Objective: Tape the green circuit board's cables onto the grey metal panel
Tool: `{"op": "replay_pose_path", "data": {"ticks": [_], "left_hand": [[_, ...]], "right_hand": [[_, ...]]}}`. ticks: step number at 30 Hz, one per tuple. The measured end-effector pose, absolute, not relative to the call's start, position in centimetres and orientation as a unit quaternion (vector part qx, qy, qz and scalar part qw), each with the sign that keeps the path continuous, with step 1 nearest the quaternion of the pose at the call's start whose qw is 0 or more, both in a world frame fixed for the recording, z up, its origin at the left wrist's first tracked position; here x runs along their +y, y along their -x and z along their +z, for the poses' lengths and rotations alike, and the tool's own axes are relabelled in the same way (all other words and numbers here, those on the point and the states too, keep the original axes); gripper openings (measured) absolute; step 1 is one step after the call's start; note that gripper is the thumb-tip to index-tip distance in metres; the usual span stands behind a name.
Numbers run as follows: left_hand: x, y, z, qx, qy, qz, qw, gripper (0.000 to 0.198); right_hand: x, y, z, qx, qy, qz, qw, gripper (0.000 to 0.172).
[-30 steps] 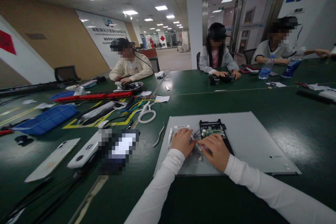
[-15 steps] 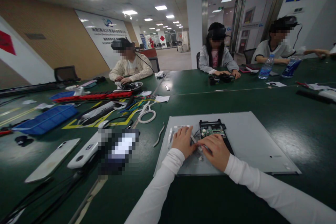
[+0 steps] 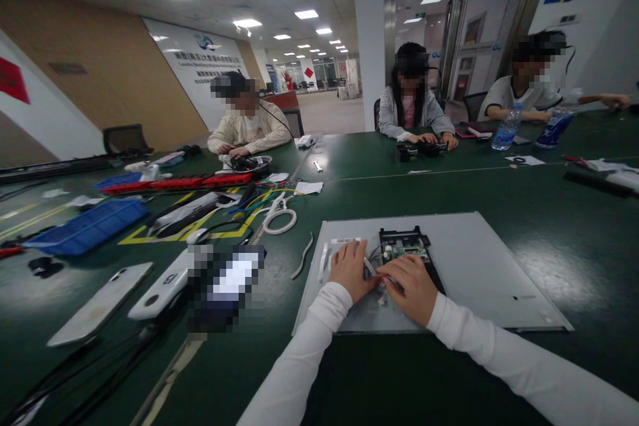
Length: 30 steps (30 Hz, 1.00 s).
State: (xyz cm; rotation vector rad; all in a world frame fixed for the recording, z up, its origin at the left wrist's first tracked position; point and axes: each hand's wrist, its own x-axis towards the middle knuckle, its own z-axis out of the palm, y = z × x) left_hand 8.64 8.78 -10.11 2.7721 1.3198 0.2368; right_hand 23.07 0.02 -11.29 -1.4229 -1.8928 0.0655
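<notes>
A large pale grey flat panel (image 3: 489,273) lies on the table in front of me. On it sits a black frame holding a green circuit board (image 3: 405,250), with thin wires at its left side. My left hand (image 3: 351,271) rests on the panel's left part, fingers stretched out and thumb reaching toward the other hand. Close against that thumb, my right hand (image 3: 410,285) has its fingers curled in over the near edge of the black frame. A narrow light strip (image 3: 370,267) shows between the two hands. What the right fingertips grip is hidden.
Left of the panel lie a loose pale strip (image 3: 302,257), a white ring (image 3: 279,221), a blurred lit device (image 3: 232,286), white phones or power packs (image 3: 102,306) and a blue tray (image 3: 90,226). Three people work across the table; bottles (image 3: 506,128) stand at right.
My left hand has shifted very slightly to the right. My right hand stays almost where it was, and the panel has not moved.
</notes>
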Motion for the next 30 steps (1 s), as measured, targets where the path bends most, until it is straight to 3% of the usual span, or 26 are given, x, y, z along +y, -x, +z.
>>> {"op": "replay_pose_path", "data": {"ticks": [20,30], "left_hand": [[8.49,-8.7,-9.88,0.421,-0.904,0.062,0.035,0.085],[8.37,-8.8,-9.57,0.419,-0.904,0.069,0.041,0.079]], "right_hand": [[0.02,-23.06,-11.16,-0.742,0.556,0.011,0.374,0.018],[0.02,-23.05,-11.19,-0.742,0.554,0.015,0.376,0.017]]}}
